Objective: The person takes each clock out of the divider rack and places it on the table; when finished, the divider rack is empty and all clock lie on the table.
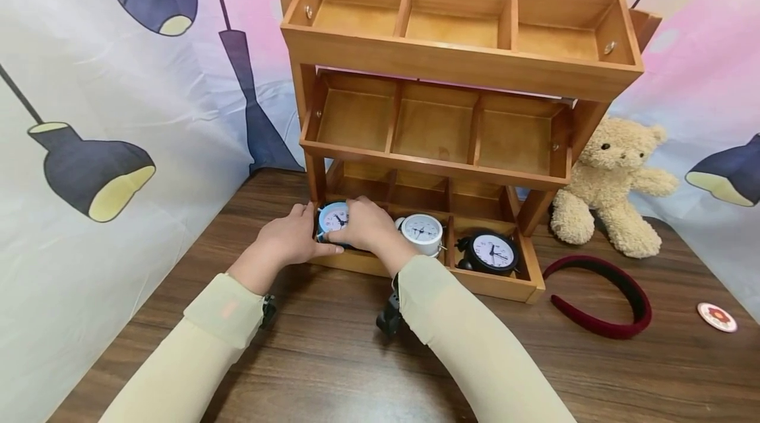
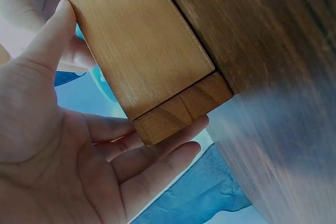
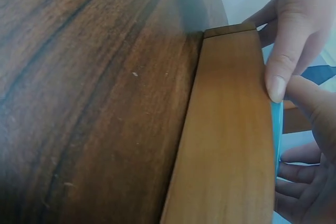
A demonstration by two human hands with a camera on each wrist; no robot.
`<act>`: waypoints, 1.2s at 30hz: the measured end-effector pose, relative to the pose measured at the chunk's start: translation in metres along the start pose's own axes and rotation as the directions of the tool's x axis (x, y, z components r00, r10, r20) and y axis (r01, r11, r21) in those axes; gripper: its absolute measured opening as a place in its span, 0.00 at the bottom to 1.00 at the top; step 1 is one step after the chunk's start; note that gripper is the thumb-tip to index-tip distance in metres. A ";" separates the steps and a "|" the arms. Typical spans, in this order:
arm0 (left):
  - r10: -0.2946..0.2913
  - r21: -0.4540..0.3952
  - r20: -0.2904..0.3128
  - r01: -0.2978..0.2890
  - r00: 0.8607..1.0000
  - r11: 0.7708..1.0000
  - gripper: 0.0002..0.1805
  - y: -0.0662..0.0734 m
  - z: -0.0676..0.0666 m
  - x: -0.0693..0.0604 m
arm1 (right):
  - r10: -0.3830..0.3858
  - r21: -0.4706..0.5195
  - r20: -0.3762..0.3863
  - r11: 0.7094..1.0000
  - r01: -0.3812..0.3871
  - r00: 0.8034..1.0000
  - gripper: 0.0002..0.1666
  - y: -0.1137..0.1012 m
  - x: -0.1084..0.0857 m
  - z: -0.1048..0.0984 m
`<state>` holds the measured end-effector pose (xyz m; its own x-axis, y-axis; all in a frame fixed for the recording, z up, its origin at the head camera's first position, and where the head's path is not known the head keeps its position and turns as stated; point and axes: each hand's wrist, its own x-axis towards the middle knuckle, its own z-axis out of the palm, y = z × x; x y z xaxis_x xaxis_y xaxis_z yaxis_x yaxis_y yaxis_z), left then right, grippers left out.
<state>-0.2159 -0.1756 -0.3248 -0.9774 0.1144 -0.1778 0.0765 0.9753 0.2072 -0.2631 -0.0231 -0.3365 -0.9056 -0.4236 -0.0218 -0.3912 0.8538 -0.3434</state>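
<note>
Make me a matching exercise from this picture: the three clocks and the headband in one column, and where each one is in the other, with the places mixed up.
Column one:
1. blue clock
2. white clock
3. black clock
4. headband

Column two:
A. in the bottom tray, on the right
B. on the table
C. in the bottom tray, on the left
D. in the bottom tray, in the middle

Right pairs: 1-C, 2-D, 3-A, 4-B.

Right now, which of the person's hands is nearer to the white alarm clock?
Right. The right hand is on the blue alarm clock, beside the white alarm clock. The left hand is farther, at the left end of the three-tier wooden shelf.
</note>
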 end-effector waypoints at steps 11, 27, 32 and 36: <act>-0.018 0.020 0.021 0.017 1.000 1.000 0.65 0.001 -0.001 0.001 | -0.033 0.057 -0.046 0.998 0.035 0.998 0.48 0.003 -0.008 -0.021; -0.029 0.010 0.011 0.029 1.000 1.000 0.65 0.001 -0.001 0.002 | -0.031 0.085 -0.097 0.996 0.039 0.995 0.53 0.007 -0.036 -0.053; -0.019 0.017 -0.003 0.019 1.000 1.000 0.61 -0.001 -0.001 0.002 | -0.086 0.060 -0.081 0.994 0.090 0.993 0.53 0.007 -0.056 -0.058; -0.013 0.009 0.007 0.013 1.000 1.000 0.54 -0.001 -0.001 0.003 | -0.126 0.040 -0.047 0.991 0.128 0.991 0.53 0.004 -0.073 -0.059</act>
<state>-0.2188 -0.1763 -0.3241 -0.9769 0.1032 -0.1869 0.0657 0.9783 0.1965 -0.2083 0.0293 -0.2812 -0.8556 -0.5134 0.0662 -0.4973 0.7797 -0.3806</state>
